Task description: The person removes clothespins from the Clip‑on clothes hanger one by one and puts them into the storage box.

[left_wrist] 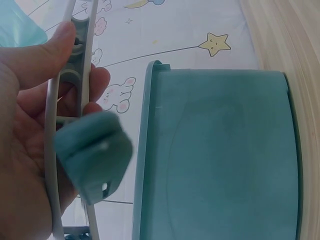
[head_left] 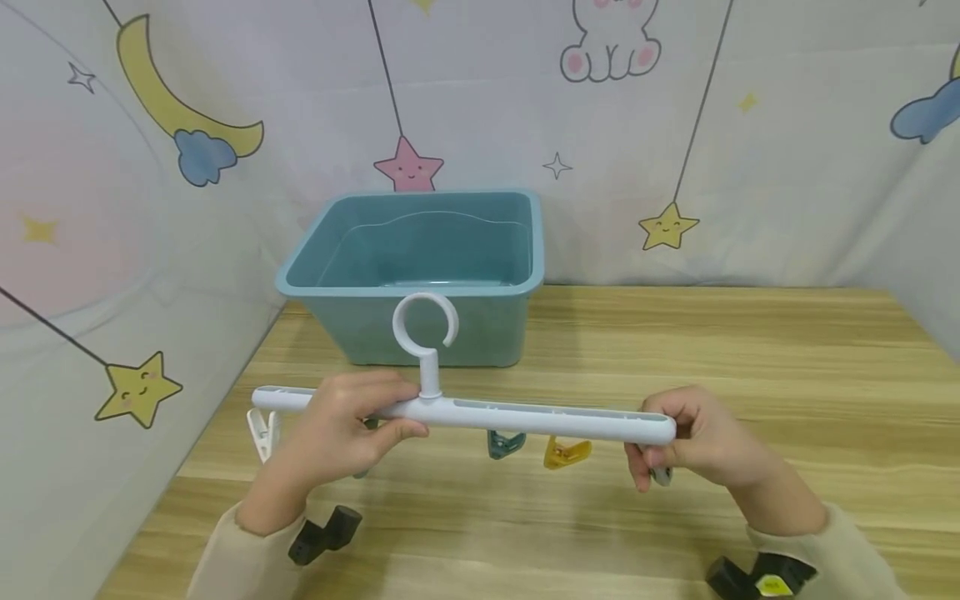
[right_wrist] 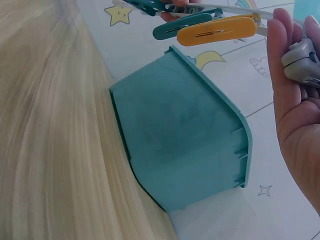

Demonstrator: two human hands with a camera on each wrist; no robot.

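Observation:
A white clip hanger (head_left: pixel 517 417) with a round hook is held level above the table. My left hand (head_left: pixel 337 429) grips its bar just left of the hook, thumb in front. A teal clip (left_wrist: pixel 95 155) hangs by that hand in the left wrist view. At the bar's right end my right hand (head_left: pixel 708 446) pinches a grey clip (right_wrist: pixel 302 62), largely covered by the fingers in the head view. Between the hands hang a dark green clip (head_left: pixel 505 444) and an orange-yellow clip (head_left: pixel 566 452). A white clip (head_left: pixel 264 433) dangles from the left end.
Behind the hanger a teal plastic tub (head_left: pixel 416 333) stands on the wooden table (head_left: pixel 712 342), its inside bare where visible. A cloth backdrop (head_left: pixel 487 108) printed with stars and a moon rises behind and along the sides.

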